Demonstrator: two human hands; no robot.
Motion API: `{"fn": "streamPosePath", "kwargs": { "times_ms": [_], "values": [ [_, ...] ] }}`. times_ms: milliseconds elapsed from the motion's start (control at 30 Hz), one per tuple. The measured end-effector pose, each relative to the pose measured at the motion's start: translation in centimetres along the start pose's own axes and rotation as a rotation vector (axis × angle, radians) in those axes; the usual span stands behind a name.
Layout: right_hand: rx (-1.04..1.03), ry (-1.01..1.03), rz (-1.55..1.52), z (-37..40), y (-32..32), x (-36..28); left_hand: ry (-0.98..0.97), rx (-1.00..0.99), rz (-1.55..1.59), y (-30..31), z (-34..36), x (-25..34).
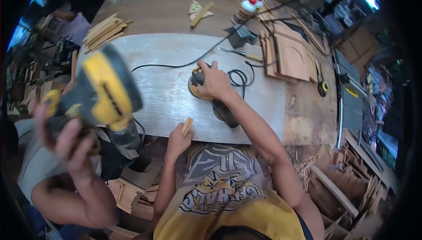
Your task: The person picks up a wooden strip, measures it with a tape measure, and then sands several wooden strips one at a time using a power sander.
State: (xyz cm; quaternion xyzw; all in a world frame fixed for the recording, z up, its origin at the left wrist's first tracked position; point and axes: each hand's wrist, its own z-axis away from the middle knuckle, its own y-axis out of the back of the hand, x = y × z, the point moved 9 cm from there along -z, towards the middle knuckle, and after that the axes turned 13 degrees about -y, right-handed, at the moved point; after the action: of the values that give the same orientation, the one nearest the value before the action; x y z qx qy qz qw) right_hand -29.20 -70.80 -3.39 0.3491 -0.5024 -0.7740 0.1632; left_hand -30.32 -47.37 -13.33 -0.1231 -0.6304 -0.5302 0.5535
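Note:
My right hand [214, 80] is closed over the top of a yellow and black sander [197, 82], which rests on the pale sheet [162, 95] covering part of the table. The sander's dark rear part [225, 113] shows below my wrist. Near the sheet's front edge, my left hand [178, 140] grips a small wood strip [187, 126], its upper end sticking out past the fingers. A coiled black cable [239, 77] lies to the right of the sander.
At the left, a co-worker's hand [72, 145] holds up a blurred yellow power tool [107, 88]. Wood strips [104, 32], glue bottles [245, 10], a chisel [252, 57], wooden panels [292, 51] and a tape measure [323, 88] lie about the table. Scrap wood [336, 191] fills the lower right.

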Motion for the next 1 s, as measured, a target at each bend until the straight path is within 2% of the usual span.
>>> {"fn": "streamPosePath", "kwargs": {
  "times_ms": [33, 100, 200, 267, 333, 400, 467, 500, 533, 633, 667, 733, 800, 867, 900, 933, 1000],
  "values": [
    [0.007, 0.007, 0.008, 0.8, 0.9, 0.9, -0.007, -0.03, 0.014, -0.1, 0.0, 1.3],
    [0.026, -0.004, 0.044, 2.3, 3.1, 3.6, 0.043, -0.263, 0.033, -2.1, 0.9, 3.4],
    [0.045, -0.007, 0.056, 4.2, 6.1, 8.8, -0.022, -0.307, 0.018, -4.5, 2.2, 5.0],
    [0.031, -0.072, 0.074, 5.6, 7.6, 13.0, -0.036, -0.309, -0.005, -6.1, 2.4, 5.3],
    [0.046, -0.104, 0.078, 7.5, 8.9, 17.1, 0.028, -0.276, -0.087, -7.5, 2.1, 5.4],
    [0.05, -0.144, 0.082, 9.4, 9.5, 21.8, 0.055, -0.324, -0.195, -9.4, 1.6, 6.0],
    [0.07, -0.172, 0.111, 10.3, 10.2, 26.2, 0.026, -0.164, -0.262, -10.0, 0.4, 7.0],
    [0.059, -0.149, 0.076, 10.7, 10.4, 27.8, 0.12, -0.214, -0.281, -10.6, 0.1, 8.2],
    [0.043, -0.15, 0.065, 11.1, 10.3, 29.1, 0.135, -0.222, -0.29, -11.5, -0.2, 8.6],
    [0.033, -0.131, 0.019, 12.3, 10.3, 31.9, 0.128, -0.179, -0.027, -14.0, -1.4, 8.6],
    [0.053, -0.116, 0.006, 12.4, 10.4, 32.1, 0.134, -0.19, -0.037, -14.6, -1.9, 7.9],
    [0.07, -0.102, -0.011, 12.7, 10.5, 32.4, -0.012, -0.182, 0.131, -15.8, -3.5, 8.3],
    [0.053, -0.127, -0.039, 12.8, 10.3, 32.4, -0.04, -0.214, 0.216, -16.8, -5.0, 9.1],
    [0.064, -0.111, -0.049, 13.0, 10.0, 32.0, 0.076, -0.154, 0.619, -17.1, -6.4, 10.7],
    [0.072, -0.097, -0.049, 13.1, 9.8, 31.6, 0.021, -0.065, 0.688, -16.5, -7.0, 11.7],
    [0.082, -0.1, -0.049, 13.2, 9.4, 31.4, 0.012, -0.07, 0.687, -16.3, -7.4, 12.3],
    [0.114, -0.081, -0.001, 13.3, 8.6, 30.4, 0.04, 0.033, 0.842, -15.4, -8.0, 12.9]
  ]
}}
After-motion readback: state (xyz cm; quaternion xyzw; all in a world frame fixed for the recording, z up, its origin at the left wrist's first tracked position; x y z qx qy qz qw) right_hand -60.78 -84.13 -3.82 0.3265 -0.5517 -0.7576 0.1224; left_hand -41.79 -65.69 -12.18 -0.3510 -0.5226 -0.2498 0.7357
